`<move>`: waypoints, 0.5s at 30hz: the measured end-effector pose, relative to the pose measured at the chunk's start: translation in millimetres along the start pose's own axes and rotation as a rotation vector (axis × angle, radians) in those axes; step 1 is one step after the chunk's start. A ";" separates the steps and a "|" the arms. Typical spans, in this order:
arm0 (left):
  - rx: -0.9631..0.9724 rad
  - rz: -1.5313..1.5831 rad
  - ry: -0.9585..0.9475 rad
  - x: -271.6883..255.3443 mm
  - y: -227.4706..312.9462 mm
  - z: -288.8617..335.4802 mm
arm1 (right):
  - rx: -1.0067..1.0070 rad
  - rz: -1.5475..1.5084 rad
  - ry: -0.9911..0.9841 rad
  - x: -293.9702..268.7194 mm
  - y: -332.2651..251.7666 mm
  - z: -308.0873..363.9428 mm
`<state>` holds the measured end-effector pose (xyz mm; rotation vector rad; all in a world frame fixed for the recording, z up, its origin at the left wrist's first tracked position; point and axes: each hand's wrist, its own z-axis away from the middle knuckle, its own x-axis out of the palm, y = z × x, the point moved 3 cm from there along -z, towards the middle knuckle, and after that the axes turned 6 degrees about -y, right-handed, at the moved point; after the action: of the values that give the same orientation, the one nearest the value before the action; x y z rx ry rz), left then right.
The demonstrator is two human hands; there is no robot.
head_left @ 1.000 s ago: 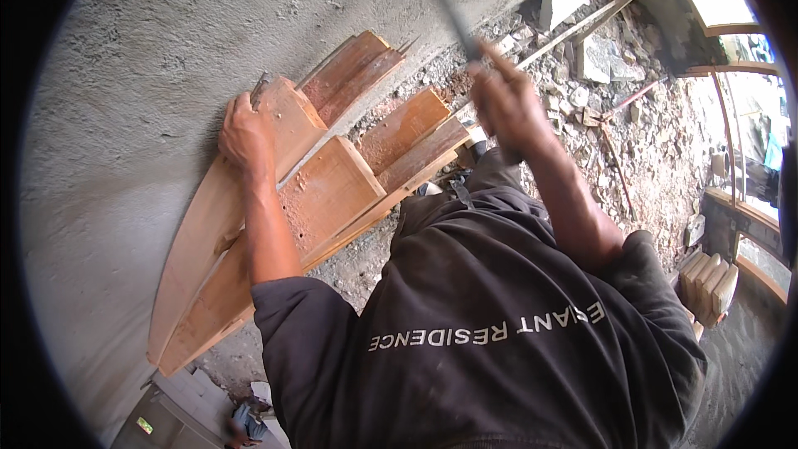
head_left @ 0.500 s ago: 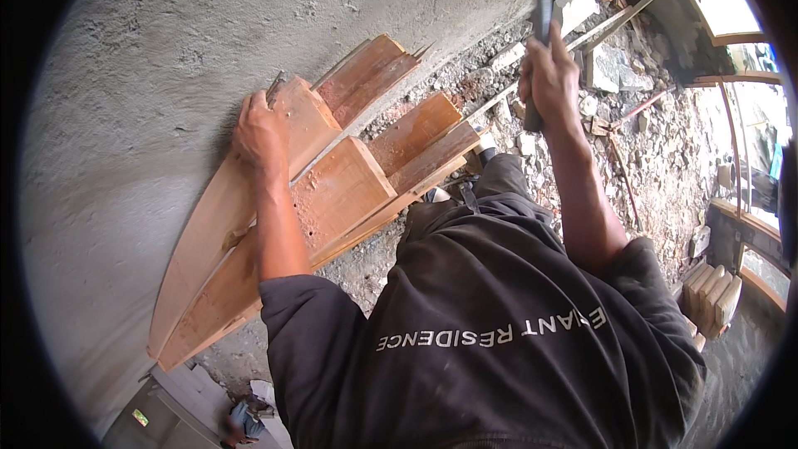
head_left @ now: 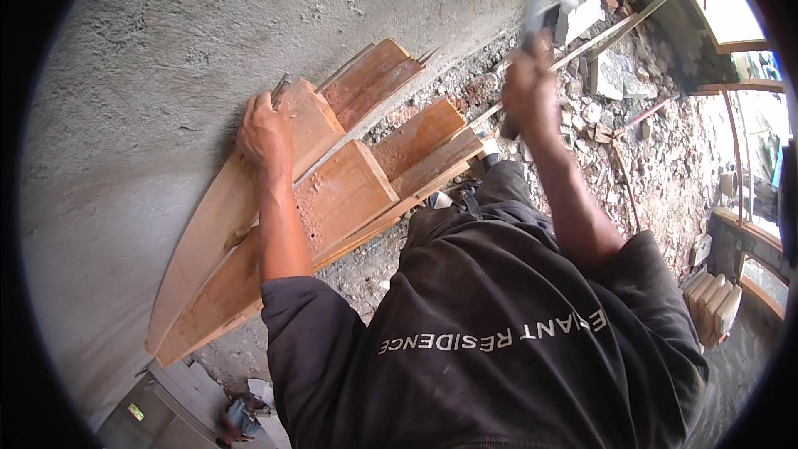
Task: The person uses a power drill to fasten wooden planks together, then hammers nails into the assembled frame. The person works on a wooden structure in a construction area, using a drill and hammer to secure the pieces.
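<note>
1. Two bare hands are at work on timber: the left hand (head_left: 264, 129) rests with bent fingers over the far timber (head_left: 204, 224), while the right hand (head_left: 532, 96) is closed around the handle of a hammer (head_left: 538, 17), its head blurred and held up well apart from the wood.

2. Just past the left fingertips juts a thin dark metal piece (head_left: 281, 86); whether the left hand grips it or merely lies beside it cannot be told.

3. Nearer the body, below the left hand and crossed by its forearm, lies the near timber (head_left: 349, 187), sprinkled with loose chips (head_left: 312, 199).

4. Already shaped, judging by the wood: both timbers step down to narrower ends, the far tongue (head_left: 370, 79) and the near tongue (head_left: 420, 137), pointing away to the right of the left hand.

5. Still left, by the look of it: chips uncleared and both stepped ends unjoined. The job seems partway along; how much cutting remains cannot be told.

6. Farther out, a rough grey wall (head_left: 166, 100) rises beyond the left hand, broken rubble (head_left: 611, 125) spreads to the right of the hammer hand, and pale stacked slabs (head_left: 712, 306) sit lower right.
</note>
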<state>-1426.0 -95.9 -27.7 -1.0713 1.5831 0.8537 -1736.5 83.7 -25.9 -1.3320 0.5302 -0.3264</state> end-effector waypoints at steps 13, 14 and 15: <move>-0.037 -0.032 -0.057 -4.8 6.0 -0.6 | -0.075 0.213 -0.135 10.0 36.7 1.4; -0.031 -0.039 -0.048 -3.0 4.8 -1.3 | -0.178 0.193 -0.319 29.3 38.1 19.7; -0.024 -0.041 -0.046 1.4 0.5 -0.1 | -0.216 0.093 -0.421 39.7 25.0 39.8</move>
<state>-1426.6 -96.1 -29.1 -1.0903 1.5117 0.8657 -1683.6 101.7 -51.5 -1.5282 0.2750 0.0939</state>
